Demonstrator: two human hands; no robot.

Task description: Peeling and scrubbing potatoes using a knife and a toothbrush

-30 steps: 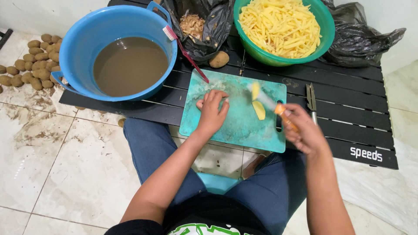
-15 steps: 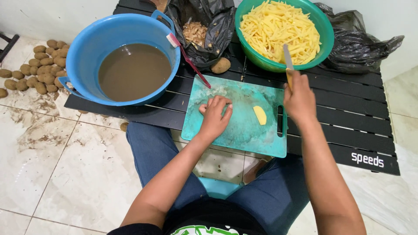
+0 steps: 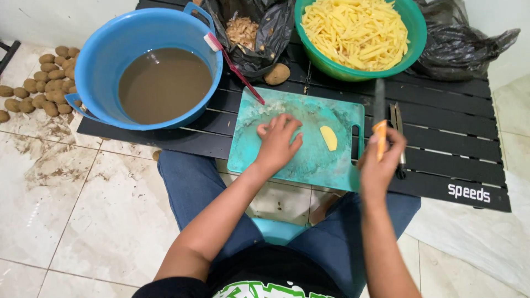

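Note:
My left hand (image 3: pixel 277 142) rests palm-down on a teal cutting board (image 3: pixel 301 165), fingers spread, holding nothing. A small peeled potato slice (image 3: pixel 328 137) lies on the board just right of that hand. My right hand (image 3: pixel 378 165) hovers over the board's right edge, gripping a knife (image 3: pixel 380 118) by its orange handle, dark blade pointing away from me. Behind it stands a green bowl (image 3: pixel 326 63) heaped with cut potato sticks (image 3: pixel 356 30).
A blue tub (image 3: pixel 99 66) of muddy water sits at the left on the black slatted table (image 3: pixel 441 165), a toothbrush (image 3: pixel 234 66) leaning on its rim. Black bag with peelings (image 3: pixel 245 30), a whole potato (image 3: pixel 276 73), another tool (image 3: pixel 398 138), unpeeled potatoes (image 3: pixel 38 88) on the floor.
My right hand has drawn back with the knife from over the green bowl to the board's right edge. Left hand stays on the board.

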